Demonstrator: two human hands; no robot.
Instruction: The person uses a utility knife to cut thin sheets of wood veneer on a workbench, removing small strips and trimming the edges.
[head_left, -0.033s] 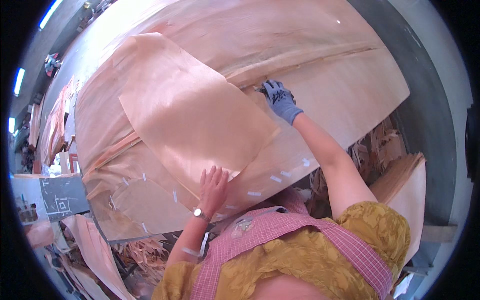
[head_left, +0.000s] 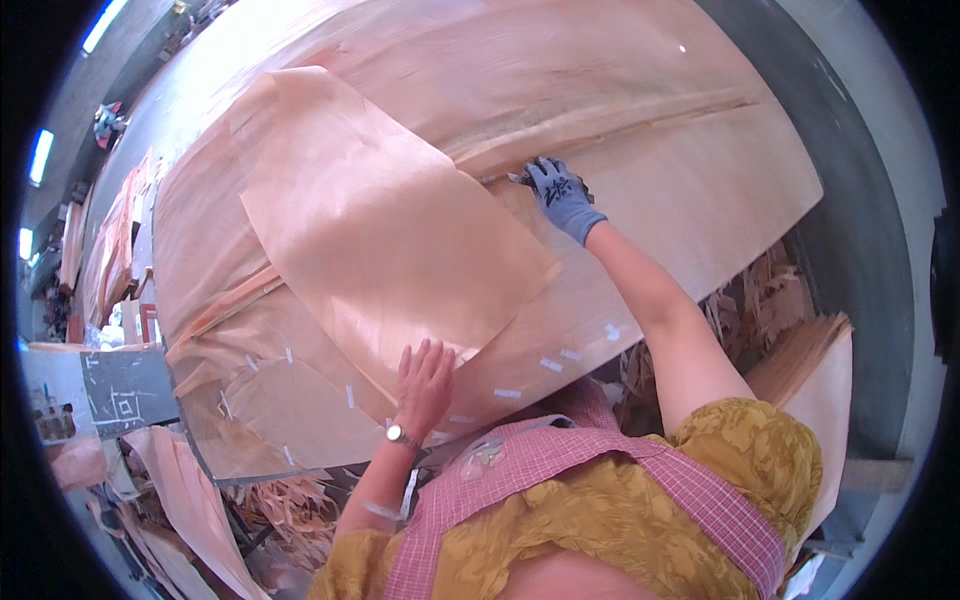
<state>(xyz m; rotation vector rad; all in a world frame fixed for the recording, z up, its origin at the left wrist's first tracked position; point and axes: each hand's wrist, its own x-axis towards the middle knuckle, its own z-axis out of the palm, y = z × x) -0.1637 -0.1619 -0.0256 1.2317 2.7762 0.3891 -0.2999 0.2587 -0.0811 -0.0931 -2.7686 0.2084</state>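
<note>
A loose, roughly rectangular sheet of thin wood veneer point(head_left: 400, 225) lies slantwise over a larger stack of veneer sheets point(head_left: 680, 180). My left hand point(head_left: 427, 380), bare and with a watch at the wrist, rests flat on the loose sheet's near end, fingers stretched out. Beyond the sheet's right edge, my right hand point(head_left: 562, 196) in a grey-blue glove is closed round a small dark tool point(head_left: 521, 179). Only its tip shows past the fingers, so its exact kind is hidden. That tip is beside a raised, folded ridge of veneer point(head_left: 620, 125).
Short white tape strips point(head_left: 507, 393) dot the stack's near part. Torn veneer scraps point(head_left: 285, 505) lie below its near edge. More veneer is piled at the right point(head_left: 800, 370) and far left point(head_left: 118, 235). A grey table point(head_left: 125, 390) stands at the left.
</note>
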